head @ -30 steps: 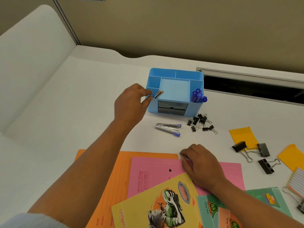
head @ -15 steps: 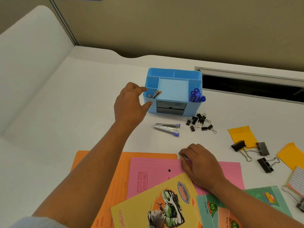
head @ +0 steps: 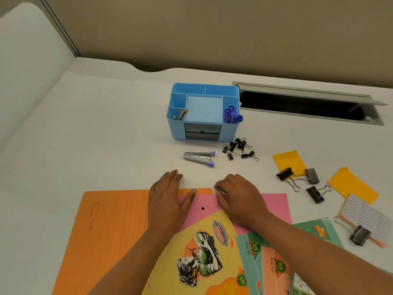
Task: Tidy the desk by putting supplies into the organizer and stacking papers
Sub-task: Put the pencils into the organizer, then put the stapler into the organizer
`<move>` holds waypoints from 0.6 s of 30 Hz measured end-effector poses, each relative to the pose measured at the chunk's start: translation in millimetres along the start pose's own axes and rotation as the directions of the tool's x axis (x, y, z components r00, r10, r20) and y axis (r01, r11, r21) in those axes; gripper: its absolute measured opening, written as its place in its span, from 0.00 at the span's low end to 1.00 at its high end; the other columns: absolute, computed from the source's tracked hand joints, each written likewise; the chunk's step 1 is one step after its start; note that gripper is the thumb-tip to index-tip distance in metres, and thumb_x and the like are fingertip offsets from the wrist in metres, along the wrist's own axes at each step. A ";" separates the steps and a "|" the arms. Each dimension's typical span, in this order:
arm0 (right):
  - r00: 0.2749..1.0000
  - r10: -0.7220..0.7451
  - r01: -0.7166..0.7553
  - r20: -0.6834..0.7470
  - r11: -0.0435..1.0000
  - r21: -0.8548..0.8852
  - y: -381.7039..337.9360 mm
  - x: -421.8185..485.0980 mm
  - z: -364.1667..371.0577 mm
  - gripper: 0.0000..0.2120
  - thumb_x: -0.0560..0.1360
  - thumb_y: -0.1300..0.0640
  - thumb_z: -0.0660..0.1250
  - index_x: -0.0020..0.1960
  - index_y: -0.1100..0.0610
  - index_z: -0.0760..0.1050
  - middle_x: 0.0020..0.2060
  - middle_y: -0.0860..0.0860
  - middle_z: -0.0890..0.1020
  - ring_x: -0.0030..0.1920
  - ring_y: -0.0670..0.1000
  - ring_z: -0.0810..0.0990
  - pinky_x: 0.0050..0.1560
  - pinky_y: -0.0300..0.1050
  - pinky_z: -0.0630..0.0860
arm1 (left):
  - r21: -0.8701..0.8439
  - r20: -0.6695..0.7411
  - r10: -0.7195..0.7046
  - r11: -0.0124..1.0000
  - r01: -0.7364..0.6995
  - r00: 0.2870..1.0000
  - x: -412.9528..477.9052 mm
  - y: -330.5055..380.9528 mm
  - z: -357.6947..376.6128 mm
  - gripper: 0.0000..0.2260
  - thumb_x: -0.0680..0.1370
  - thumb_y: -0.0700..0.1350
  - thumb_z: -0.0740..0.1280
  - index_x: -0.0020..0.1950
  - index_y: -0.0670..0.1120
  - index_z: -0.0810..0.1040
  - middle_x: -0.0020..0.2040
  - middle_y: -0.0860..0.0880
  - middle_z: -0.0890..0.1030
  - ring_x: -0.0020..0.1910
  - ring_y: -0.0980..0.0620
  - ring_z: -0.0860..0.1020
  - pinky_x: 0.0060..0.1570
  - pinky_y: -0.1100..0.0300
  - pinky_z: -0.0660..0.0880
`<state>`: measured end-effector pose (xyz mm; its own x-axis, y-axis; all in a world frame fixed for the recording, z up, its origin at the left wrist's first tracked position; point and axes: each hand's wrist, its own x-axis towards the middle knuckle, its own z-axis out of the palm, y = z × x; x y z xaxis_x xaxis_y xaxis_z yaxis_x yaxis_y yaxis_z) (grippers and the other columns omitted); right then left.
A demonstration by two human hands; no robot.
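Blue plastic organizer (head: 176, 128): pencils (head: 182, 114) in its front-left compartment, blue pens (head: 232, 116) in its front-right. In front of it lie a metal stapler (head: 200, 158) and small binder clips (head: 240, 147). Nearer still, a pink folder (head: 274, 205) overlaps an orange folder (head: 114, 226). Left hand (head: 168, 201) lies flat across both, fingers straight and together. Right hand (head: 236, 196) is curled at the pink folder's top edge; whether it pinches is unclear.

Organizer (head: 175, 129) upright, folders (head: 114, 226) overlapping, clips (head: 240, 147) scattered
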<state>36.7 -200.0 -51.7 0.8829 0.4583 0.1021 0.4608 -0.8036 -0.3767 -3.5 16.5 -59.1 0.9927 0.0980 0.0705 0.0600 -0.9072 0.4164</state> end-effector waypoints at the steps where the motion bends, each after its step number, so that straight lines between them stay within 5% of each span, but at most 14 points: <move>1: 1.000 -0.001 0.001 0.003 1.000 0.000 -0.4 0.0 -0.7 0.11 0.78 0.48 0.60 0.52 0.52 0.78 0.44 0.48 0.78 0.44 0.49 0.75 0.42 0.45 0.74 | 0.025 0.017 0.004 1.000 -0.005 1.000 -2.0 -1.5 2.4 0.29 0.78 0.66 0.52 0.68 0.47 0.73 0.71 0.49 0.72 0.72 0.48 0.67 0.71 0.49 0.61; 9: 0.989 0.092 -0.104 0.116 0.989 0.106 3.1 2.9 -13.6 0.13 0.79 0.47 0.60 0.58 0.51 0.76 0.52 0.47 0.78 0.53 0.48 0.74 0.51 0.45 0.73 | 0.095 0.005 0.020 0.995 -0.020 1.000 -5.5 -1.7 8.2 0.29 0.79 0.65 0.50 0.69 0.47 0.73 0.73 0.49 0.70 0.74 0.48 0.64 0.73 0.49 0.57; 18: 0.958 0.271 -0.279 0.091 0.956 0.089 33.1 14.1 -44.5 0.14 0.77 0.51 0.66 0.61 0.51 0.76 0.54 0.48 0.78 0.53 0.48 0.76 0.53 0.40 0.71 | 0.098 -0.002 0.000 0.995 0.000 1.000 -6.0 -0.4 8.3 0.29 0.79 0.65 0.49 0.69 0.47 0.72 0.73 0.49 0.69 0.75 0.49 0.63 0.74 0.49 0.56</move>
<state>68.4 -237.1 -21.7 0.9629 0.2554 -0.0878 0.1858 -0.8625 -0.4707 -8.7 12.9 -67.3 0.9925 0.0987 0.0725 0.0699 -0.9428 0.3259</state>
